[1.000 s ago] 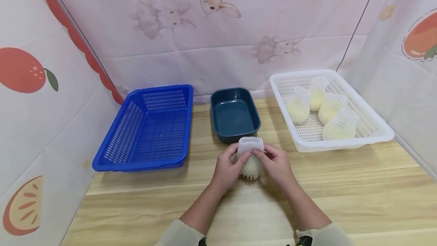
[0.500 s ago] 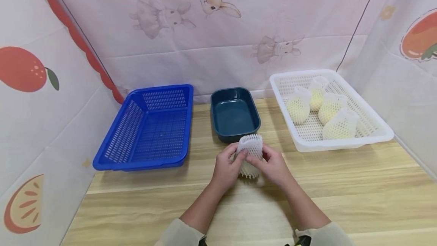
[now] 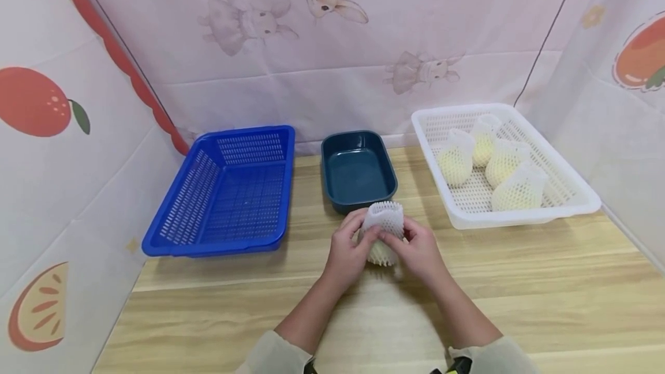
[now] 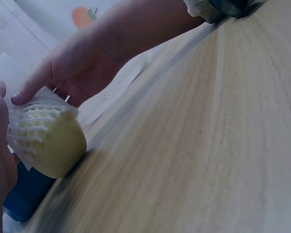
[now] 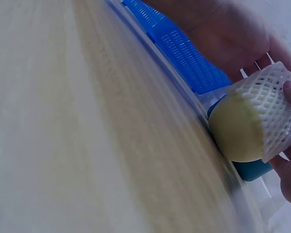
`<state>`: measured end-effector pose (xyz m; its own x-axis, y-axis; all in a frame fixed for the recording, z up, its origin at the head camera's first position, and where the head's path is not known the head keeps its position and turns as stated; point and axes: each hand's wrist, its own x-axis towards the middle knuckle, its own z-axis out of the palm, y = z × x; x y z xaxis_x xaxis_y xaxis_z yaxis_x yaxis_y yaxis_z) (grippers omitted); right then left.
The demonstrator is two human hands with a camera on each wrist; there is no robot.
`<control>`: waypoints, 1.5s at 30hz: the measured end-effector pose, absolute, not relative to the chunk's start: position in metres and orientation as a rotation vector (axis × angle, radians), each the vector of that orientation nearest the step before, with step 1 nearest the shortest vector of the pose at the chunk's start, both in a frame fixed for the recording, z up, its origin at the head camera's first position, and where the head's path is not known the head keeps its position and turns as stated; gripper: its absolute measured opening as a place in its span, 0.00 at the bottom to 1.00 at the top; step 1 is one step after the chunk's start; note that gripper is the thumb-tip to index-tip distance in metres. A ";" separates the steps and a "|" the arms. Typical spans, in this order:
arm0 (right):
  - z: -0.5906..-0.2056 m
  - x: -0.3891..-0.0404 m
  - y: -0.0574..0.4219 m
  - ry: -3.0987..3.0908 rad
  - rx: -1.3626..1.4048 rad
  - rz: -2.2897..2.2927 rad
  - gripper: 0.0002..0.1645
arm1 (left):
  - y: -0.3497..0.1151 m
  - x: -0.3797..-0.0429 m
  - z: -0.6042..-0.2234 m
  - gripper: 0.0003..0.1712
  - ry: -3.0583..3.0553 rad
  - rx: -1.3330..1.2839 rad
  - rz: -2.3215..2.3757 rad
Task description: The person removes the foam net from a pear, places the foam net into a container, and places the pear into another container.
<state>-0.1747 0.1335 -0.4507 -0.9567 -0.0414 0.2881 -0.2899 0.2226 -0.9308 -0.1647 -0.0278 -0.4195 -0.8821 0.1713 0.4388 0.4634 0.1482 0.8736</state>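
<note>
A smooth yellow fruit (image 5: 234, 128), its exact kind unclear, sits partly inside a white foam net sleeve (image 3: 385, 219) just in front of the teal basin. In both wrist views its rounded lower part is bare, while the netting wraps the upper part. My left hand (image 3: 345, 254) grips the sleeve and fruit from the left, thumb across the near side. From the right, my right hand (image 3: 422, 251) holds the same sleeve, its thumb close to the left one. The sleeve's loose mouth rises above the thumbs. Most of the fingers are hidden behind the netting.
Behind the hands stands the teal basin (image 3: 358, 175) with nothing in it. A blue basket (image 3: 239, 206), also with nothing inside, is at left. The white basket (image 3: 566, 189) at right holds several net-wrapped yellow fruits (image 3: 456, 163). Printed cloth hangs behind.
My right thumb slides left and down over the netting, then back slightly. The sleeve's mouth tips and shifts a little between my hands. Both hands keep their hold, and the baskets stay put.
</note>
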 end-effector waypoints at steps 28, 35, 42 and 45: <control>-0.439 -0.169 0.127 -2.362 0.335 1.759 0.20 | -0.027 -0.159 -0.404 0.19 -2.298 -0.659 -1.869; -0.435 -0.168 0.125 -2.398 0.315 1.722 0.20 | -0.027 -0.162 -0.406 0.18 -2.256 -0.685 -1.882; -0.408 -0.156 0.118 -2.405 0.310 1.692 0.18 | -0.027 -0.176 -0.429 0.21 -2.277 -0.645 -1.883; -0.402 -0.154 0.118 -2.409 0.299 1.704 0.17 | -0.028 -0.177 -0.430 0.23 -2.287 -0.638 -1.878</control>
